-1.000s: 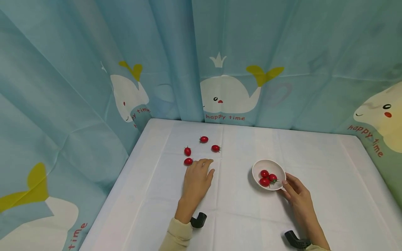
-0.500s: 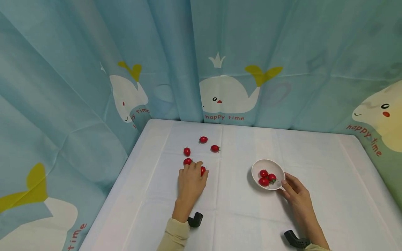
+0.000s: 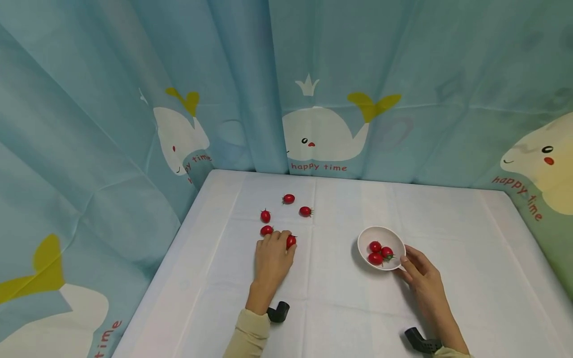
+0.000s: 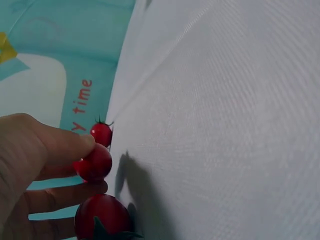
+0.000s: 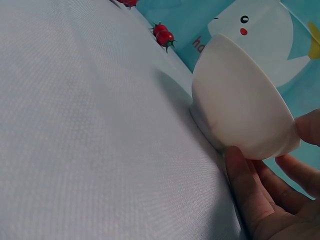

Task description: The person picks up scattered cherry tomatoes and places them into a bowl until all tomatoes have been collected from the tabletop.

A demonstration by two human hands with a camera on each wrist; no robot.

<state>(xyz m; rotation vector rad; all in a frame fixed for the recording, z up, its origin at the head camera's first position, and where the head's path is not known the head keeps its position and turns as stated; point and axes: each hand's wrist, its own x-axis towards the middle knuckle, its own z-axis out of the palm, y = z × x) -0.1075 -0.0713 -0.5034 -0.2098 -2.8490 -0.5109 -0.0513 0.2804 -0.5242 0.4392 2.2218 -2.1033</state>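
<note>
My left hand [image 3: 272, 261] pinches a small red cherry tomato [image 3: 291, 241] between thumb and fingers, low over the table. In the left wrist view the pinched cherry tomato [image 4: 96, 163] shows beneath the thumb tip, with one more tomato [image 4: 102, 134] behind it and another [image 4: 102, 216] close to the lower fingers. Loose cherry tomatoes lie just beyond this hand, among them one [image 3: 266, 230] right by its fingers. On the right, my right hand [image 3: 423, 278] holds a small white bowl [image 3: 364, 242] at its near right side, thumb at the rim. Three cherry tomatoes [image 3: 375, 258] lie inside.
A white cloth covers the table [image 3: 340, 308]. Three further tomatoes, one of them a cherry tomato [image 3: 288, 199], lie farther back on the left. A light blue curtain [image 3: 250, 99] printed with whales hangs along the back and left table edges.
My left hand has moved slightly left and toward me, and its fingers have closed round a cherry tomato that the hand hid before. The right hand and bowl stay in place.
</note>
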